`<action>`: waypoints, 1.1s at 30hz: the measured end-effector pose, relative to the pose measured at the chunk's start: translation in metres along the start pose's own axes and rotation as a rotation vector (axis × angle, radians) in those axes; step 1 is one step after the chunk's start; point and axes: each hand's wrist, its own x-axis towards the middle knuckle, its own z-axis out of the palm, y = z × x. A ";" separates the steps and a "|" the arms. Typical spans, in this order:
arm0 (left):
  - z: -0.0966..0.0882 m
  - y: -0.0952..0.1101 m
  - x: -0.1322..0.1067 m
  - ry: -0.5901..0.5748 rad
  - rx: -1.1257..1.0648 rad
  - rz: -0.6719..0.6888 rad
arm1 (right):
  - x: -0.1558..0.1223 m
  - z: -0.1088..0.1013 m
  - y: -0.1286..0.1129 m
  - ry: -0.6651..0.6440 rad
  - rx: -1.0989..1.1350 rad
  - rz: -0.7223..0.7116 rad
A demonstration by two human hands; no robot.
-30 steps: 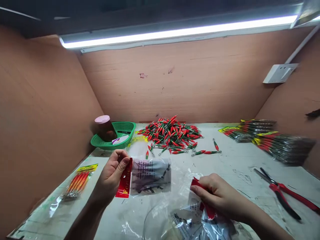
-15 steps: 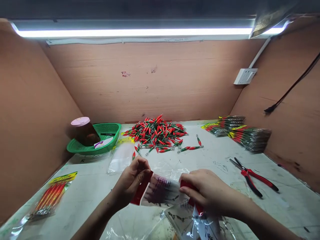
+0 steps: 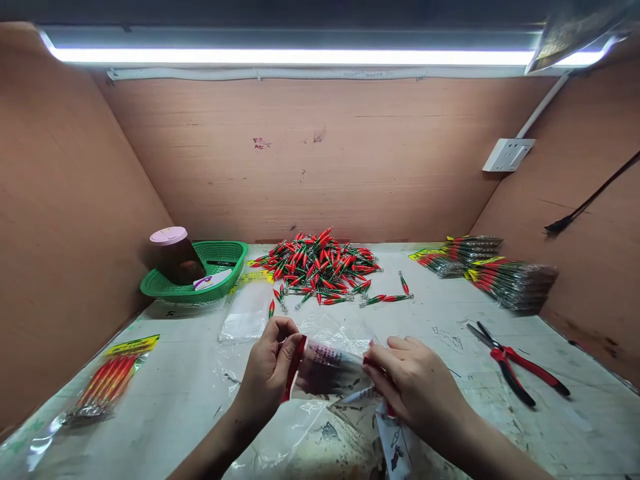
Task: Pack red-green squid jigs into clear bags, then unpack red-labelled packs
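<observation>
My left hand (image 3: 270,370) pinches the red header end of a small clear printed bag (image 3: 327,370) held just above the table. My right hand (image 3: 413,387) grips the bag's other end, fingers curled over a red strip, with more clear printed bags (image 3: 390,440) bunched under it. A pile of red-and-green fishing floats (image 3: 320,263) lies at the back centre, beyond both hands.
A green basket (image 3: 227,257) with a pink-lidded jar (image 3: 173,253) stands back left. Empty clear bags (image 3: 247,310) lie before it. A packed bag of floats (image 3: 107,377) lies front left; stacks of packed bags (image 3: 505,277) back right; red-handled pliers (image 3: 517,370) right.
My left hand carried the bag rightward and lower to meet my right hand, which now grips its other end. The view shifted as my head moved.
</observation>
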 end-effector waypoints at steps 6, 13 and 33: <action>0.003 -0.001 0.003 0.059 -0.055 -0.030 | -0.002 0.005 -0.004 0.106 -0.034 -0.040; -0.003 -0.005 -0.004 0.101 0.191 0.288 | -0.007 0.005 0.011 -0.167 0.209 0.215; 0.014 -0.016 -0.041 -0.466 0.672 1.069 | 0.000 0.013 -0.005 -0.234 0.454 0.454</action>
